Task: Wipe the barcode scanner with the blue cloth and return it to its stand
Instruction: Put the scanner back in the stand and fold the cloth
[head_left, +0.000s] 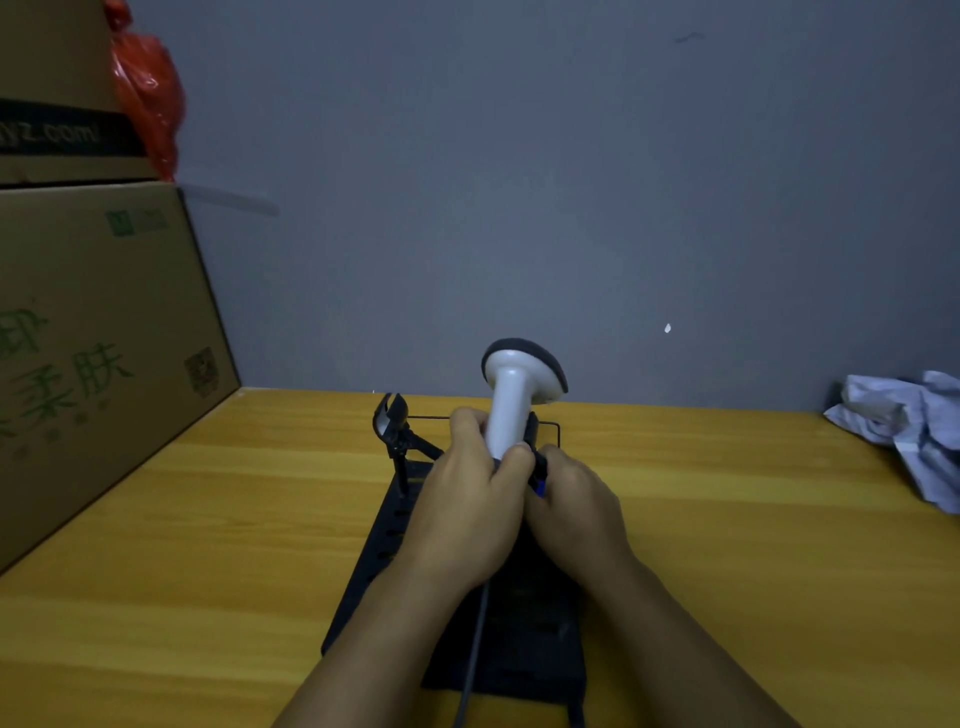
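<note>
The white barcode scanner (511, 387), with its dark head pointing away from me, stands upright above the middle of the table. My left hand (470, 504) grips its handle from the left. My right hand (574, 512) presses against the handle's base from the right, and only a small bit of blue cloth (540, 487) shows between the fingers. The scanner's grey cable (475, 639) drops down between my wrists. The black stand's cradle (390, 415) sits empty just left of the scanner, rising from a black base plate (379, 551).
Stacked cardboard boxes (98, 332) and a red plastic bag (148, 98) fill the left side. A crumpled pale cloth (914, 431) lies at the table's right edge. A grey wall stands close behind the wooden table (208, 545).
</note>
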